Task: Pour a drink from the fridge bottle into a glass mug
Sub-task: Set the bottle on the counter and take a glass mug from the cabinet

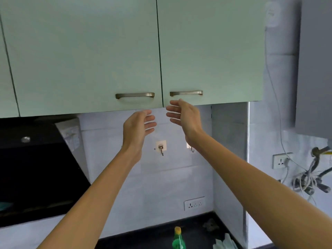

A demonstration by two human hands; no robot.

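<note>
Hovering both hands under the wall-cabinet handles: the mug hunt, by the look of it.
Down on the dark countertop (154,236) a green bottle (178,239) with a yellow cap stands upright, likely the drink; no glass mug in sight. Higher up, the left hand (138,125) and right hand (185,115) hang with fingers spread and relaxed, holding nothing, just short of the left handle (134,95) and right handle (186,93). Next move: hook a handle and swing a pale green door (212,51) open.
</note>
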